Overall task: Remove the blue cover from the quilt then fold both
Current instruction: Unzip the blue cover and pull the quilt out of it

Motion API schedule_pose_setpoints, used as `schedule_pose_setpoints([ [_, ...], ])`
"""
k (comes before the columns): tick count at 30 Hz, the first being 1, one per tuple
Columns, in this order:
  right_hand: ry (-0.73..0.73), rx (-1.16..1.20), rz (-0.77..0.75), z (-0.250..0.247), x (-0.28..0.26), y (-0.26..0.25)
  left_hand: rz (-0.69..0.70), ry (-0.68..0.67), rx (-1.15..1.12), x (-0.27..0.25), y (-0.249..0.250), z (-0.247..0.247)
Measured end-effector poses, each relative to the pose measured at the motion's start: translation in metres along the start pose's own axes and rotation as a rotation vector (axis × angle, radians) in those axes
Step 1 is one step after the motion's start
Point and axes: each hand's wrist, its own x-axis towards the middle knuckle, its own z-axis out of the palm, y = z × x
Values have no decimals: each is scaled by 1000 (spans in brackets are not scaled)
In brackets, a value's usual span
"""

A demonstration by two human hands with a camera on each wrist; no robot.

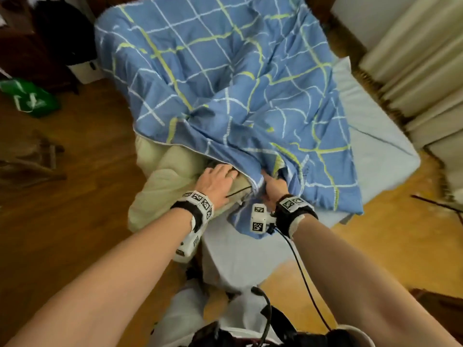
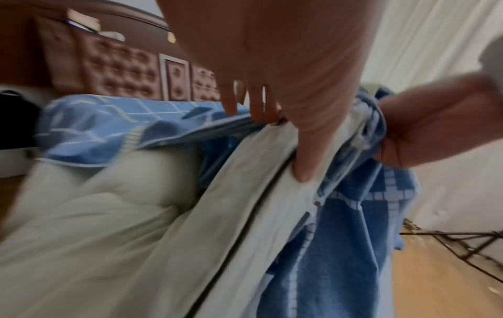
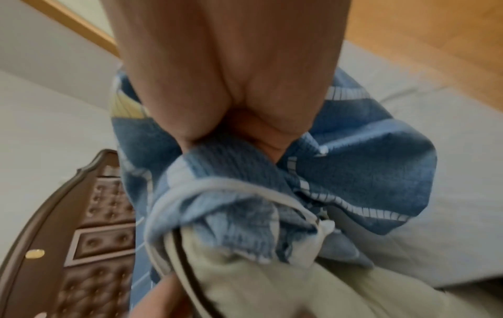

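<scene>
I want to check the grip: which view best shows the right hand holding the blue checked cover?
The right wrist view: the right hand bunches the blue checked cover up close. The left wrist view shows it from the side; the head view shows fabric hiding its fingers.

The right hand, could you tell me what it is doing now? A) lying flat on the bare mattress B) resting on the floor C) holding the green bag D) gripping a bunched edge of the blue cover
D: the right hand has its fingers curled round a bunched edge of the blue cover, while the left hand presses on the quilt.
</scene>
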Motion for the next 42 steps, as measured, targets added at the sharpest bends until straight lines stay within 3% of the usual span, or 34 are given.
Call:
schedule_pose_setpoints([
  [5,122,129,11,-46,-35,-23,16,29,-43,24,62,-7],
  [10,233,121,59,-53,-32,-23,-19,28,-60,32,70,-19],
  [15,139,-22,78,-73,10,-26,-317,-68,-67,-2,21,-40],
  [16,147,-75,69,-78,19,-28,-393,-85,-84,-12,9,-43],
  [19,229,-610,-23,-89,23,-44,-610,-72,-135,-43,-17,-43],
  [22,291,-752,-149,-80,16,-47,-767,-33,-197,-58,-23,-38],
  [23,327,-697,-97,-74,12,-50,-783,-23,-223,-57,-21,-37],
  [24,339,-603,-90,-68,16,-55,-785,-17,-251,-55,-18,-37],
  [26,349,-408,97,-62,11,-50,-754,1,-302,-45,-13,-41],
  [29,91,-66,355,-31,23,-10,-654,-31,-350,-37,-13,-49],
  [30,-36,-27,372,-25,45,13,-619,-64,-352,-37,-13,-52],
  [32,-165,-111,290,-8,95,51,-581,-126,-331,-37,-15,-53],
  [33,-221,-162,283,0,86,45,-588,-138,-325,-38,-18,-50],
  [35,-218,-296,126,13,61,13,-647,-143,-312,-43,-31,-45],
  [38,-84,-235,39,12,23,-23,-679,-89,-312,-37,-46,-38],
  [42,-61,12,66,4,-3,-40,-273,-58,-275,10,-9,-31],
])
